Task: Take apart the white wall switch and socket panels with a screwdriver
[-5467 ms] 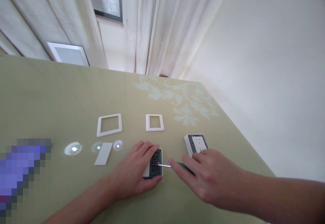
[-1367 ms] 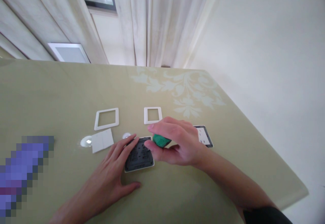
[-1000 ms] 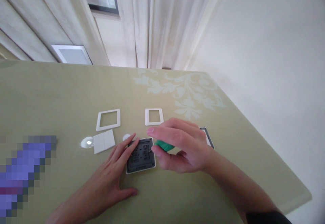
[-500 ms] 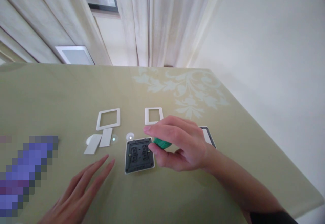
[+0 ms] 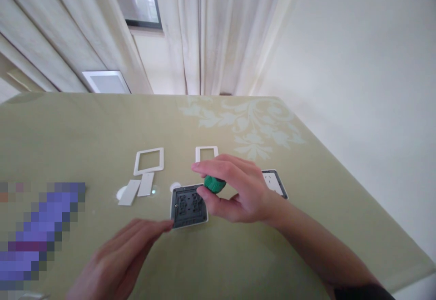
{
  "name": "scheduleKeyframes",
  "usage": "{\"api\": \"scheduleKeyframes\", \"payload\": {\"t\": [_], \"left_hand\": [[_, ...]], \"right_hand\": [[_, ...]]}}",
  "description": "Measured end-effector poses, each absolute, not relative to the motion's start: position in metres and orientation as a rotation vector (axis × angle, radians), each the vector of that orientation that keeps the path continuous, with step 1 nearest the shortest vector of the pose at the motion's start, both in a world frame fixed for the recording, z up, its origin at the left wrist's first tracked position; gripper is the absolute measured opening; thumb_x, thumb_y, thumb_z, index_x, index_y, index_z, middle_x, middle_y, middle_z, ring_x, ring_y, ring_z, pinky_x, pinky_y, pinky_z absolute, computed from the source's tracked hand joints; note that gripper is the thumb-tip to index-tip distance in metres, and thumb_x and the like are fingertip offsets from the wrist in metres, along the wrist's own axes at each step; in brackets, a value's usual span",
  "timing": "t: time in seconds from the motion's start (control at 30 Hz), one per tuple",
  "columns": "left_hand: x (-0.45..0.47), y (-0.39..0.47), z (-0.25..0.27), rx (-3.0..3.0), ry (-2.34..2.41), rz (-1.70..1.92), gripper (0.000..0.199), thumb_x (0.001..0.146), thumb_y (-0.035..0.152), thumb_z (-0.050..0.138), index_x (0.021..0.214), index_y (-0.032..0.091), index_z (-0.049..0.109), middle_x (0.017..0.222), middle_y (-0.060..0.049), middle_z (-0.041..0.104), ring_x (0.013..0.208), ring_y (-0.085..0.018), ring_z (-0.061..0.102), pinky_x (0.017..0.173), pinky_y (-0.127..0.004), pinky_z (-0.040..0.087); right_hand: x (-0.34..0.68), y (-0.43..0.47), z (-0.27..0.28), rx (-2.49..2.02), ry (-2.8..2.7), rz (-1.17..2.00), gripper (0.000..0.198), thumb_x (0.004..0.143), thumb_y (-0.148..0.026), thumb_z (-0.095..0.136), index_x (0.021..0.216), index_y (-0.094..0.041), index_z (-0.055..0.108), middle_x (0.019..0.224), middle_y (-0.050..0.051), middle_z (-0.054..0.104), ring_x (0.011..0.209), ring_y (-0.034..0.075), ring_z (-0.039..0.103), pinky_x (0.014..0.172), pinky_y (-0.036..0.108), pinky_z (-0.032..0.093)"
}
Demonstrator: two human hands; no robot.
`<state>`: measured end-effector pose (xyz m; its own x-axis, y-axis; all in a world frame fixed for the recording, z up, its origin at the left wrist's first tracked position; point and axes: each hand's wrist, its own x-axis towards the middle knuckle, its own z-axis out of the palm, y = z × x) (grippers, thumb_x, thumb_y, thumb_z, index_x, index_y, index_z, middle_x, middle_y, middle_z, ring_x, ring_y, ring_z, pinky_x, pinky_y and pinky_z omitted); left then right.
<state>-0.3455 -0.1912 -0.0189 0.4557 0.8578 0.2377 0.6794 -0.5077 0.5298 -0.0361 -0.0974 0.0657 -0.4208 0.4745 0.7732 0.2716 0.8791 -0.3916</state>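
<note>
Purple thing [image 5: 44, 232], pixelated, lies left of the left hand. Left hand [image 5: 119, 254]: fingers straight, lying together, tips at the near left corner of the dark plate; thumb hidden, can't tell if it grips. Beyond this hand, two white strips [image 5: 129, 193] lie flat, side by side, one slightly farther off; past them, the larger frame [image 5: 161, 158], white. Dark plate [image 5: 189, 209] lies flat on the table [image 5: 238, 254] between both hands, pale rim, dark ribbed face up. Smaller frame [image 5: 198, 154], also white, lies beyond the right hand, partly covered by it. Right hand [image 5: 243, 189]: thumb and fingers clamped on the screwdriver [image 5: 214, 184], only green handle showing, over plate's far right corner. White socket [image 5: 274, 183] just beyond right wrist, partly hidden.
</note>
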Motion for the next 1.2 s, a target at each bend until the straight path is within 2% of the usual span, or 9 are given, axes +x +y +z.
{"api": "scheduleKeyframes", "payload": {"t": [0.07, 0.13, 0.17, 0.23, 0.37, 1.0, 1.2], "left_hand": [[-0.319, -0.171, -0.019, 2.317, 1.366, 0.779, 0.05, 0.113, 0.035, 0.054, 0.162, 0.044, 0.05, 0.149, -0.003, 0.073, 0.133, -0.03, 0.074, 0.111, -0.046, 0.065], [-0.302, -0.157, -0.028, 2.334, 1.347, 0.717, 0.073, 0.105, 0.045, 0.07, 0.17, 0.038, 0.038, 0.166, -0.009, 0.059, 0.151, -0.037, 0.059, 0.121, -0.056, 0.057], [-0.299, -0.153, -0.034, 2.341, 1.327, 0.691, 0.081, 0.101, 0.047, 0.076, 0.171, 0.037, 0.035, 0.168, -0.01, 0.056, 0.154, -0.038, 0.055, 0.122, -0.059, 0.055], [-0.298, -0.15, -0.049, 2.336, 1.307, 0.663, 0.086, 0.099, 0.043, 0.079, 0.171, 0.037, 0.033, 0.166, -0.011, 0.057, 0.153, -0.039, 0.056, 0.122, -0.059, 0.055], [-0.305, -0.155, -0.065, 2.291, 1.344, 0.691, 0.081, 0.099, 0.038, 0.077, 0.169, 0.037, 0.036, 0.163, -0.009, 0.059, 0.149, -0.038, 0.06, 0.12, -0.057, 0.057], [-0.305, -0.16, -0.063, 2.256, 1.321, 0.701, 0.08, 0.103, 0.045, 0.075, 0.171, 0.039, 0.035, 0.165, -0.01, 0.06, 0.149, -0.037, 0.062, 0.118, -0.057, 0.06], [-0.304, -0.16, -0.061, 2.27, 1.333, 0.716, 0.079, 0.102, 0.047, 0.075, 0.171, 0.038, 0.036, 0.165, -0.009, 0.062, 0.147, -0.036, 0.064, 0.117, -0.053, 0.062]], "right_hand": [[-0.036, -0.098, 0.066, -0.54, -2.045, 0.245, 0.031, 0.101, -0.014, 0.072, 0.131, -0.013, 0.07, 0.097, 0.006, 0.079, 0.081, 0.015, 0.074, 0.074, 0.027, 0.062], [-0.036, -0.1, 0.066, -0.541, -2.051, 0.225, 0.03, 0.101, -0.014, 0.071, 0.131, -0.013, 0.07, 0.097, 0.006, 0.08, 0.08, 0.015, 0.072, 0.074, 0.026, 0.061], [-0.035, -0.1, 0.067, -0.543, -2.044, 0.213, 0.031, 0.101, -0.015, 0.071, 0.131, -0.014, 0.07, 0.097, 0.006, 0.08, 0.079, 0.014, 0.072, 0.073, 0.026, 0.061], [-0.034, -0.101, 0.068, -0.555, -2.02, 0.208, 0.032, 0.101, -0.015, 0.07, 0.133, -0.016, 0.07, 0.098, 0.005, 0.08, 0.079, 0.014, 0.071, 0.072, 0.026, 0.061], [-0.034, -0.1, 0.066, -0.568, -1.991, 0.25, 0.035, 0.1, -0.015, 0.07, 0.135, -0.016, 0.07, 0.1, 0.006, 0.08, 0.081, 0.014, 0.074, 0.073, 0.027, 0.063], [-0.037, -0.101, 0.064, -0.567, -1.983, 0.27, 0.041, 0.097, -0.012, 0.072, 0.137, -0.016, 0.071, 0.1, 0.005, 0.083, 0.08, 0.014, 0.074, 0.069, 0.027, 0.065], [-0.036, -0.101, 0.065, -0.587, -1.962, 0.272, 0.045, 0.096, -0.012, 0.073, 0.141, -0.019, 0.07, 0.102, 0.005, 0.083, 0.081, 0.015, 0.075, 0.073, 0.028, 0.068]]}}
